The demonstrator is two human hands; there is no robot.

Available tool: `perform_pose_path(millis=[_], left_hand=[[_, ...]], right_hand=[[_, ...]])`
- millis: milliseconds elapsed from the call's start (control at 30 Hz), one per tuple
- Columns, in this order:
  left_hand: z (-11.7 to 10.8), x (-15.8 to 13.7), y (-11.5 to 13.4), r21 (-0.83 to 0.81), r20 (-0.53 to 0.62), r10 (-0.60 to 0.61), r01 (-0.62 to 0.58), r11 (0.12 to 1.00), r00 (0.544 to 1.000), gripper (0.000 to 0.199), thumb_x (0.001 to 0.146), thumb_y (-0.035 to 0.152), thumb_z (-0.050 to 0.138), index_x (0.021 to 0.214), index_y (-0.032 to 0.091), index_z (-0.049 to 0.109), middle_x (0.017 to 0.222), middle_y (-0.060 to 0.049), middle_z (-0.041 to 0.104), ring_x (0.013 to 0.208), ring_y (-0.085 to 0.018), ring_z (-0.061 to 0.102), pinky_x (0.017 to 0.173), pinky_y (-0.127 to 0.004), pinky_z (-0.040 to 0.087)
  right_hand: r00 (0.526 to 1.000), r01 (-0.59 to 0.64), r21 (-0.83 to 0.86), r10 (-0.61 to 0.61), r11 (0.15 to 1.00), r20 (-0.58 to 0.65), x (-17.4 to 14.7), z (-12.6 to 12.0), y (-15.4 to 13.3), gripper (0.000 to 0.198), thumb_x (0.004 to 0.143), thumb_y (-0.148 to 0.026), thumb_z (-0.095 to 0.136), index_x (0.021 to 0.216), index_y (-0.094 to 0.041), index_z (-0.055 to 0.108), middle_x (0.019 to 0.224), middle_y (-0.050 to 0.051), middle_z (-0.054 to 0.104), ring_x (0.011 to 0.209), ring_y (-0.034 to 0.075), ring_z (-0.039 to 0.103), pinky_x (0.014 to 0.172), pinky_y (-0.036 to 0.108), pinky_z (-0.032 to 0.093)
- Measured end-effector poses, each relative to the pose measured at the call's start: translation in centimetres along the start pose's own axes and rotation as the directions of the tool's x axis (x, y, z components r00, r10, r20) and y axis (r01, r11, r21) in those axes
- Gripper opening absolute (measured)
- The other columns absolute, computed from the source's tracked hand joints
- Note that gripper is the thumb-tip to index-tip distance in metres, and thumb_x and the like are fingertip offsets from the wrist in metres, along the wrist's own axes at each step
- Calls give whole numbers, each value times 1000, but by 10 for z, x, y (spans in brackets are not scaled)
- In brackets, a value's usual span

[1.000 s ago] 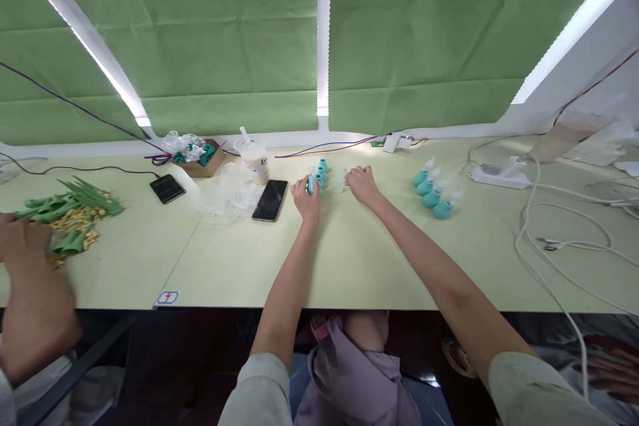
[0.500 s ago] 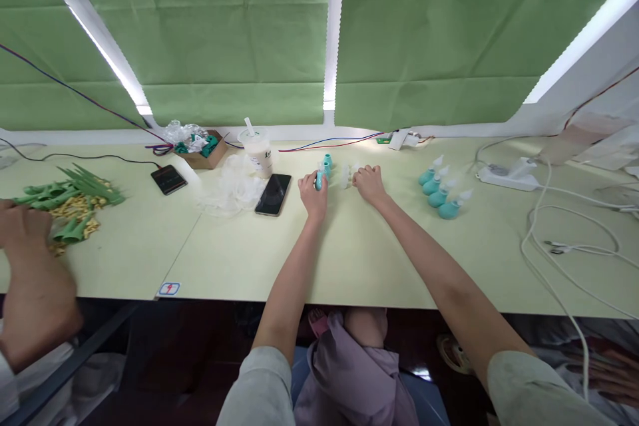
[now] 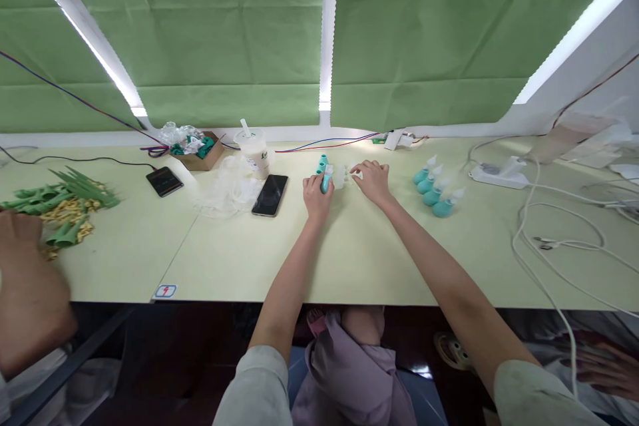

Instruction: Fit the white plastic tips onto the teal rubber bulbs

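Note:
My left hand (image 3: pixel 316 196) is closed around a small teal squeeze bulb (image 3: pixel 326 182), its whitish top facing up. Just beyond it, a few more teal bulbs (image 3: pixel 322 163) stand on the table with open necks. Small translucent nozzles (image 3: pixel 341 176) are grouped between my hands. My right hand (image 3: pixel 373 181) is at their right side, thumb and fingertips bent together in a pinch; whatever is between them is too small to make out. Further right, several teal bulbs with clear pointed nozzles (image 3: pixel 432 194) form a slanting row.
A black phone (image 3: pixel 270 196), crumpled clear plastic (image 3: pixel 230 188) and a drink cup (image 3: pixel 254 154) lie left of my hands. Behind are a cardboard box (image 3: pixel 207 158) and another phone (image 3: pixel 164 181). A co-worker's hand (image 3: pixel 20 233) is by green parts (image 3: pixel 67 231). White cables (image 3: pixel 536 213) and a power strip (image 3: pixel 499 176) are right.
My left hand has shifted slightly right and nearer with the teal bulb, leaving the bulbs behind it more visible. My right hand's fingers have loosened from a tight curl and extend toward the clear nozzles.

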State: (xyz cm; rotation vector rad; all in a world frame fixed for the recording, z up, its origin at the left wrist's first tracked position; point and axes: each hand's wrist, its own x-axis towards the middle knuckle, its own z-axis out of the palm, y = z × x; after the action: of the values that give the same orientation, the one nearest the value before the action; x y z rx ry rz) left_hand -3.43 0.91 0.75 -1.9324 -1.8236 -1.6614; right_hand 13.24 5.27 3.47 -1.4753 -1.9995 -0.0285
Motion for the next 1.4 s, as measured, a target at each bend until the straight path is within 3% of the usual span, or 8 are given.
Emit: perform_pose_path(millis=[67,167,367,467,667,933,1100,1400], left_hand=[[0,-2,3,14,17,45,-46,999,999,29,86,32,49,108,17,62,94,-9,62,94,-22,48,86,-34,41],[1,-6,8,37,72,165,-168,985,984,31,87,35,49,110,20,62,96,-10,61,96,-23,49,87,-36,41],[4,-13,15,76,220,342,-366,928,914,35,88,37,44,116,22,60,95,-12,60,93,-23,54,85,-37,41],[5,-13,14,106,263,338,-376,921,903,37,88,40,44,115,21,59,96,-12,60,93,-24,55,83,-37,41],[6,-11,10,181,313,270,-337,924,910,30,86,44,49,90,19,65,96,-13,61,99,-27,52,81,-38,39],[4,-12,20,33,474,192,-236,971,859,35,91,44,39,96,19,64,84,-6,66,81,-18,58,70,-27,41],[-2,-12,30,141,531,91,-194,971,843,43,91,47,35,78,19,65,70,-5,65,66,-16,57,60,-26,35],[1,-19,39,260,511,-27,-124,957,859,41,92,44,36,84,18,66,74,-10,67,67,-20,61,60,-28,36]], right_hand=[[998,-70,288,70,955,9,-5,-7,-5,22,84,-37,51,90,-23,68,96,6,67,90,22,54,83,39,34],[988,-149,692,72,706,140,-18,-8,-11,35,78,-50,57,100,-25,67,104,4,68,91,21,60,81,36,43],[951,-251,875,276,414,142,-42,6,-19,39,62,-51,71,87,-21,69,89,4,70,85,22,63,82,37,48],[947,-259,846,297,465,126,-45,4,-21,35,64,-50,70,85,-22,70,88,4,70,84,21,63,81,36,48],[963,-123,645,247,754,-105,-50,0,-25,24,69,-44,66,81,-24,73,80,3,68,82,20,61,84,36,45],[939,-196,721,339,665,-57,-52,-1,-14,27,68,-45,67,81,-22,72,83,4,68,84,21,62,85,36,47],[948,-84,619,254,781,-190,-51,2,-12,23,73,-45,63,79,-23,71,79,4,68,84,21,60,83,37,47],[950,-2,480,151,877,-272,-54,10,-15,18,81,-36,57,85,-25,70,78,5,65,91,22,55,82,38,46]])
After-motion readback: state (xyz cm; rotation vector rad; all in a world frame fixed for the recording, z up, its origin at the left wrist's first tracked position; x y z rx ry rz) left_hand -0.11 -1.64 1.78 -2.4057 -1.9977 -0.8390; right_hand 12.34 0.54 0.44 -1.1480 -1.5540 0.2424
